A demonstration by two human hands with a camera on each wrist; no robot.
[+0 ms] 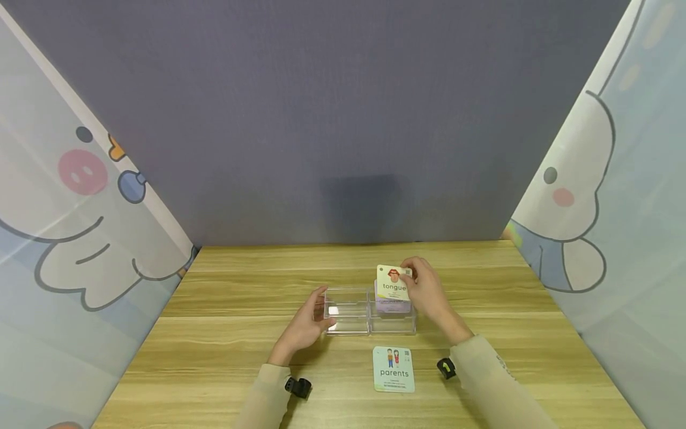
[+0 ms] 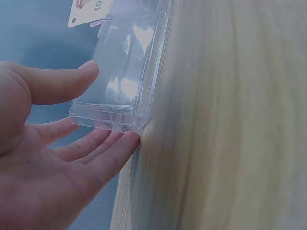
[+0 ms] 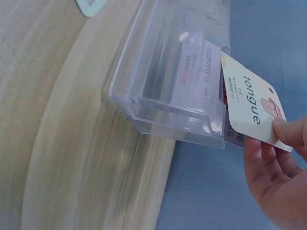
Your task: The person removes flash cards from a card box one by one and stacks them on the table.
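Between the thumb and fingers of the right hand [image 1: 427,292], the "tongue" card [image 1: 392,287] is pinched at the top of the right half of the clear holder [image 1: 369,311]. The holder's left end is touched by the left hand [image 1: 303,326], thumb and fingers spread. Wide margins are seen toward the left and right edges of the tabletop [image 1: 225,333], narrower toward the rear. Counted: one holder; one "parents" card [image 1: 393,370], before it; purple cards [image 1: 393,306], number unclear, within.
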